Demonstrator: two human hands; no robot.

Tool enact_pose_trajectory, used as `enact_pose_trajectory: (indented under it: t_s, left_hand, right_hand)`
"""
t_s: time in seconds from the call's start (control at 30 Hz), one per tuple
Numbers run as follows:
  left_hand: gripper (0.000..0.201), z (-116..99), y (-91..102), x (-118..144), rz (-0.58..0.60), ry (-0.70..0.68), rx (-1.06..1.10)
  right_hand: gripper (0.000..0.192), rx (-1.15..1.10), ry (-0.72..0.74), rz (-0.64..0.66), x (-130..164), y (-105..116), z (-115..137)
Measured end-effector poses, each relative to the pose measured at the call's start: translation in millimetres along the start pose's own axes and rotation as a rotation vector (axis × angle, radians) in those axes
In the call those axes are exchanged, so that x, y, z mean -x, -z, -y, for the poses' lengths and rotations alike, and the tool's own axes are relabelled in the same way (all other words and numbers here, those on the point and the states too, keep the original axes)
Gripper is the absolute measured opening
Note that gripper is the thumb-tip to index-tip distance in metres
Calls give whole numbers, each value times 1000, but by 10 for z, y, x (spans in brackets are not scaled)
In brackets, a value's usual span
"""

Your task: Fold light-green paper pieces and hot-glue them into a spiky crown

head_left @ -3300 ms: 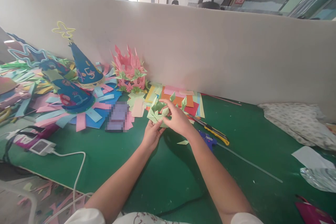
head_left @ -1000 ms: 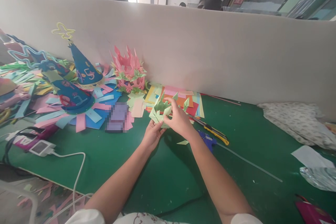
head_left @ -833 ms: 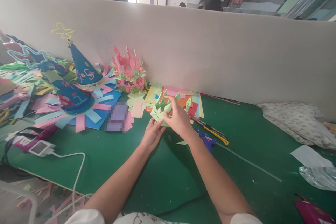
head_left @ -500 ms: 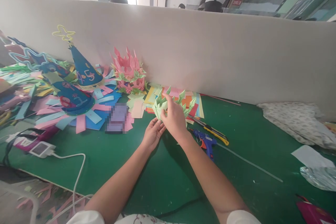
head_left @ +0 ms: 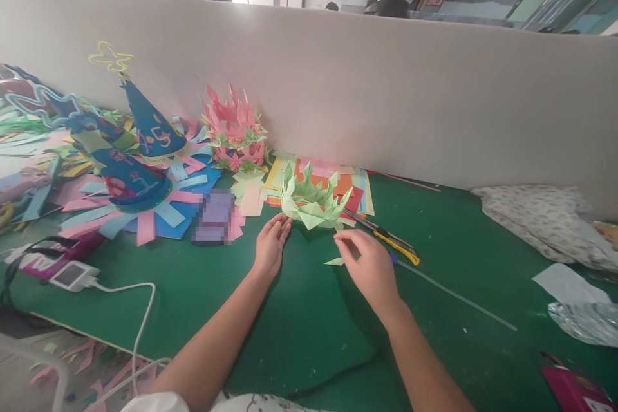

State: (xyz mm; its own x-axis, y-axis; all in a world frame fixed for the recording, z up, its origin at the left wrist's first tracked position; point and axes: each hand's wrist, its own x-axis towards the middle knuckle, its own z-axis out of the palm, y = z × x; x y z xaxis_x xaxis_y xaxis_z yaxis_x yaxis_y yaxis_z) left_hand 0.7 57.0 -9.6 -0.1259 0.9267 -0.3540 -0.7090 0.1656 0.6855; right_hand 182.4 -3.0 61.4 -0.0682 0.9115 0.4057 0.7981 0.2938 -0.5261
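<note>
Green table (head_left: 299, 309) holds paper crown (head_left: 311, 199), utility knife (head_left: 393, 241) beside right hand (head_left: 369, 267)

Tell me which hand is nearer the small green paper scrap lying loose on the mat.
Right. The right hand has its fingertips just above and right of the scrap, almost touching. The left hand lies farther off to the scrap's left, beside the green paper crown.

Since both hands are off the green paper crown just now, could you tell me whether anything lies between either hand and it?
Nothing visible does. The green paper crown sits on the green mat; the left hand lies just beside it, over bare mat. Before the right hand there is only a small paper scrap, flat on the mat.
</note>
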Motion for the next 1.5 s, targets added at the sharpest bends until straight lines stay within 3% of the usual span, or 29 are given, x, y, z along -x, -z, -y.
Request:
enact_pose_trajectory:
  t_s: [0.2, 0.33, 0.53, 0.8, 1.07, 1.27, 1.37, 1.5]
  left_hand:
    - [15, 4, -18, 27, 31, -2, 13]
    - [13, 38, -27, 40, 75, -51, 26]
    - [17, 91, 4, 44, 149, -47, -64]
    - [21, 94, 43, 85, 124, -28, -127]
    - [16, 164, 46, 226, 140, -89, -277]
    - [13, 289, 2, 421, 399, -263, -658]
    - [22, 322, -9, 462, 561, -373, -888]
    - [24, 343, -4, 451, 686, -471, -1003]
  right_hand:
    - [29, -65, -303, 63, 372, 93, -336]
    - [30, -86, -369, 73, 477, 67, -363]
    - [31, -23, -338, 133, 484, 19, -303]
    - [14, 111, -183, 113, 499, -61, -391]
    - [29, 199, -42, 143, 429, -254, -420]
    - [24, 135, -47, 185, 374, -274, -413]
    - [22, 146, -16, 207, 365, -266, -387]
    - [21, 205, 38, 229, 363, -292, -365]
